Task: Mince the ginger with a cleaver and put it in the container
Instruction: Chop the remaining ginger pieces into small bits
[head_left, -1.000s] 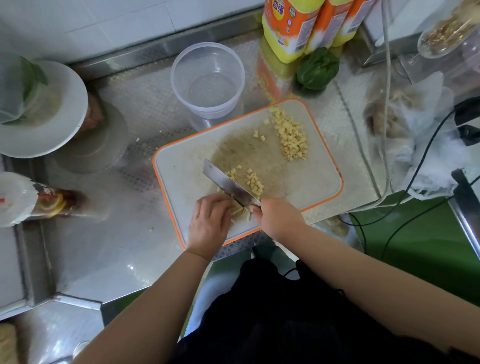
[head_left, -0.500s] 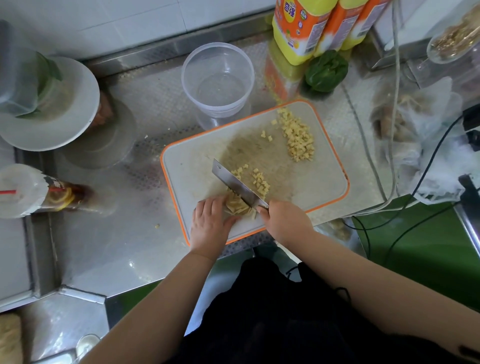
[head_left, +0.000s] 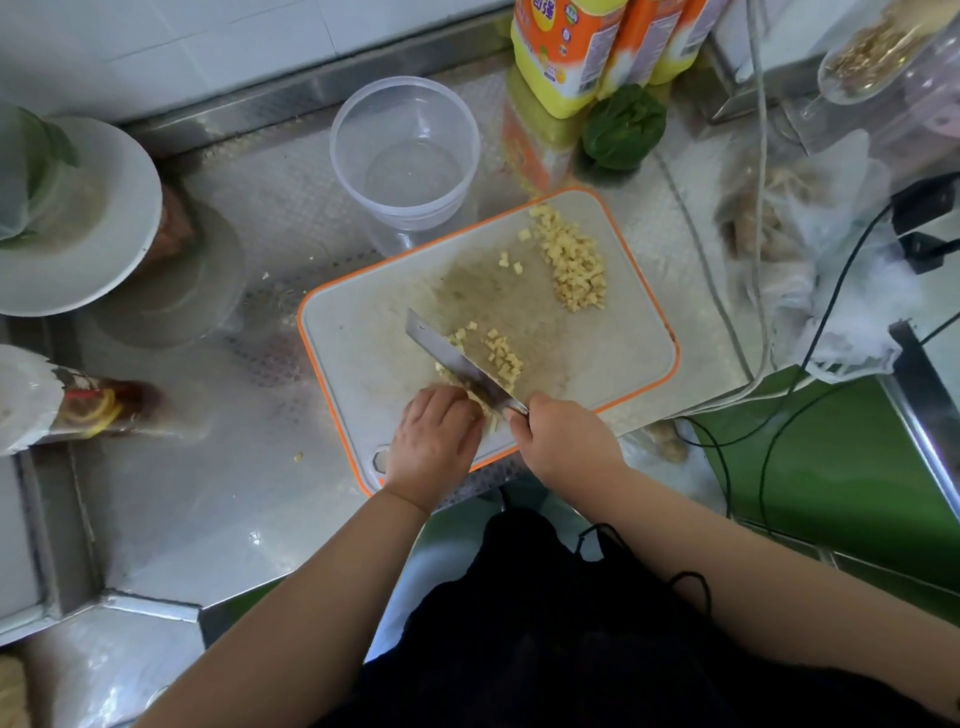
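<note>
Head view: since the earlier pictures, the left hand (head_left: 434, 441) has closed back over the uncut ginger strips (head_left: 480, 404), which half a second ago lay exposed beside its curled fingers. The broad steel cleaver (head_left: 457, 364) remains slanted across the near part of the white, orange-rimmed plastic cutting board (head_left: 363, 332), its edge down among the strips. The right hand (head_left: 563, 441) is wrapped firmly around the cleaver's handle. The left hand presses down on the strips, knuckles just beside the blade. A small scatter of diced ginger (head_left: 501, 356) lies on the far side of the blade, and a larger heap of ginger cubes (head_left: 574, 265) sits at the board's far right corner, unmoved. The round clear plastic container (head_left: 405, 156) stands on the steel counter (head_left: 208, 493) just beyond the board, holding almost nothing but a speck or two.
</note>
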